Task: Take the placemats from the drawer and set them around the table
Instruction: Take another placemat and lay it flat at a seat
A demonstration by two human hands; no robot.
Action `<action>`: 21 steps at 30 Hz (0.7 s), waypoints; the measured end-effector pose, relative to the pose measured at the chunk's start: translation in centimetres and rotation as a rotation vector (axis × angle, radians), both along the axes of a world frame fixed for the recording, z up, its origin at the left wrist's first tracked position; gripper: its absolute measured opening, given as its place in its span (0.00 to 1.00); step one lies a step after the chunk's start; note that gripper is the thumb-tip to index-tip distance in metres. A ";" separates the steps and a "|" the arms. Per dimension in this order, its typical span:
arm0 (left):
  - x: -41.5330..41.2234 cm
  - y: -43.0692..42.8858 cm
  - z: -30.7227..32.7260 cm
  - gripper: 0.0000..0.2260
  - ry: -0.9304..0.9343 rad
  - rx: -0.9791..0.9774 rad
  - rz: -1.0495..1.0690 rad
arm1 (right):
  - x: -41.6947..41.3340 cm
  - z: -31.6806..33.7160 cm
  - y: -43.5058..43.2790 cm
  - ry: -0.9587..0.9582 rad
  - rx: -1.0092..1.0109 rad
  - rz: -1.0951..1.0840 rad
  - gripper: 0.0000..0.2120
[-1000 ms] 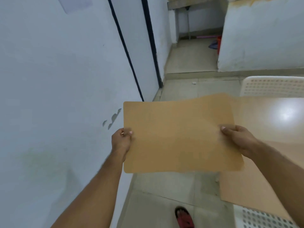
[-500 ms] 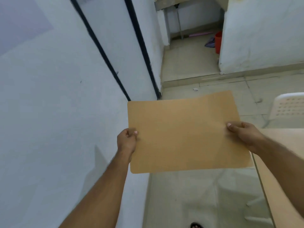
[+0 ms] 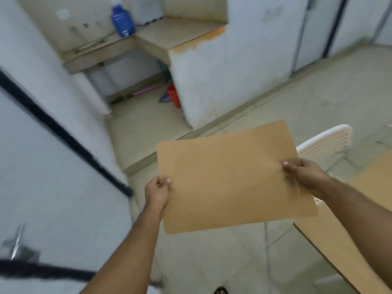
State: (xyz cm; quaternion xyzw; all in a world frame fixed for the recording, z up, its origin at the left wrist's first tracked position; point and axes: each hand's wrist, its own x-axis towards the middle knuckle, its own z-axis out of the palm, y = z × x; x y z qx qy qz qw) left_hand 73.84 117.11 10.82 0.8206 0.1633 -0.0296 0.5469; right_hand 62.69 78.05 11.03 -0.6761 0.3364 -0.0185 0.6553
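Observation:
A tan rectangular placemat (image 3: 229, 179) hangs flat in the air in front of me, tilted with its right side higher. My left hand (image 3: 158, 193) pinches its left edge, thumb on top. My right hand (image 3: 305, 174) pinches its right edge the same way. The wooden table (image 3: 347, 242) lies at the right, its corner just under the mat's lower right part. No drawer is in view.
A white perforated chair (image 3: 331, 143) stands behind the table at the right. A white wall with a black stripe (image 3: 63, 132) runs along my left. Ahead are a low white counter wall (image 3: 222, 77), a blue jug (image 3: 122, 20) and a red bucket (image 3: 174, 96). Tiled floor lies between.
The view has swung up and to the right, bringing the counter, blue jug and more floor into sight. The placemat has tilted, right side higher. Both hands keep their grip.

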 end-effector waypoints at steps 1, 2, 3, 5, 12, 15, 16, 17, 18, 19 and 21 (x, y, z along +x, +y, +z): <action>2.8 -1.7 0.0 0.04 0.009 -0.011 -0.059 | 0.4 0.2 -1.1 -0.003 -0.007 -0.056 0.03; 5.6 -3.7 0.0 0.05 0.016 -0.025 -0.123 | 0.7 0.4 -2.3 -0.009 -0.006 -0.115 0.03; 8.3 -5.8 0.0 0.05 0.019 -0.040 -0.190 | 0.9 0.4 -3.5 -0.016 -0.004 -0.175 0.04; 13.0 -10.2 -0.3 0.03 0.039 -0.039 -0.321 | 0.8 0.1 -5.8 -0.016 -0.009 -0.299 0.05; 21.4 -29.6 -0.1 0.11 0.024 -0.086 -0.687 | -1.4 -2.2 -14.4 -0.022 0.001 -0.726 0.05; 22.8 -37.2 0.1 0.11 0.038 -0.075 -0.802 | -2.5 -2.8 -17.7 -0.024 0.032 -0.854 0.05; 23.2 -39.6 0.3 0.11 0.038 -0.063 -0.843 | -2.8 -2.9 -18.6 -0.020 0.033 -0.900 0.06; 23.7 -42.1 0.4 0.10 0.026 -0.061 -0.888 | -3.1 -2.8 -19.4 -0.017 0.037 -0.946 0.06; 24.0 -44.5 0.8 0.08 0.014 -0.059 -0.936 | -3.5 -2.7 -20.1 -0.017 0.042 -0.994 0.06; 24.2 -46.9 1.0 0.07 0.000 -0.055 -0.984 | -3.8 -2.7 -20.5 -0.011 0.043 -1.043 0.05; 24.3 -51.2 1.2 0.07 -0.006 -0.046 -1.079 | -4.4 -2.5 -20.9 -0.002 0.049 -1.136 0.06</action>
